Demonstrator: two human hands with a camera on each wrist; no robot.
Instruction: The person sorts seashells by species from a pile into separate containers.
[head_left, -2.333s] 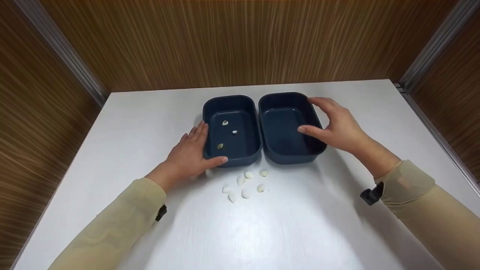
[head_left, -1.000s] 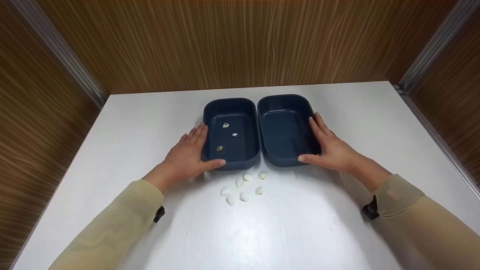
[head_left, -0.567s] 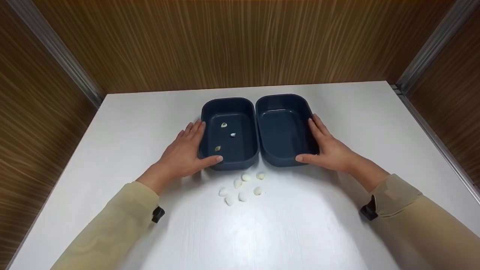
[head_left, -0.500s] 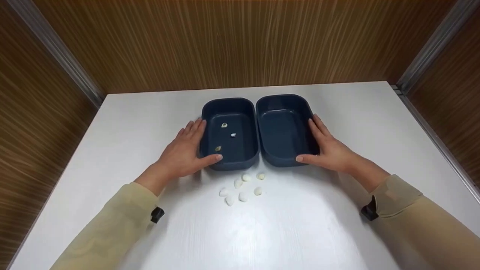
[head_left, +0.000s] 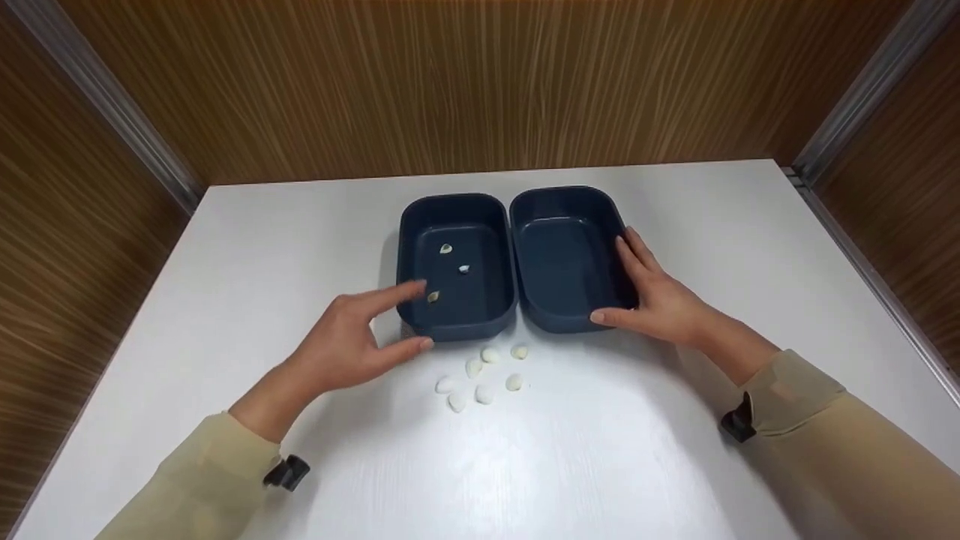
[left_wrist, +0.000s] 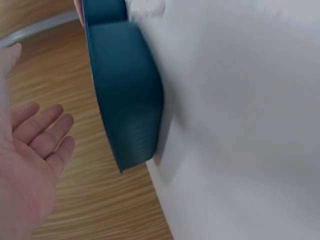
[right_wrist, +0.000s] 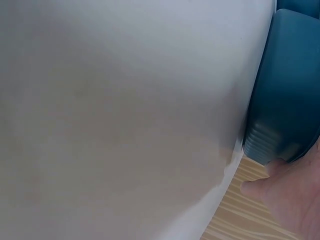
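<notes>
Two dark blue rectangular bins stand side by side in the head view. My left hand [head_left: 341, 341] has its thumb and index finger apart near the front left corner of the left bin [head_left: 459, 330] and holds nothing. In the left wrist view the palm and relaxed fingers [left_wrist: 47, 132] are off the bin's wall. Inside this bin lie 3 small shell-like pieces [head_left: 445, 248]. My right hand [head_left: 664, 304] rests on the right bin [head_left: 570, 322], fingers straight along its right side and thumb at the front rim. In the right wrist view fingertips touch the bin's outer wall [right_wrist: 287, 80].
Several small white shell-like pieces [head_left: 484, 394] lie on the white table [head_left: 585, 465] in front of the bins. Wood-grain panels [head_left: 480, 90] rise behind the table and on both sides.
The right hand slid forward to the bin's near right corner and stayed there. In the last half second the left hand came off the left bin's side, moving toward the front left.
</notes>
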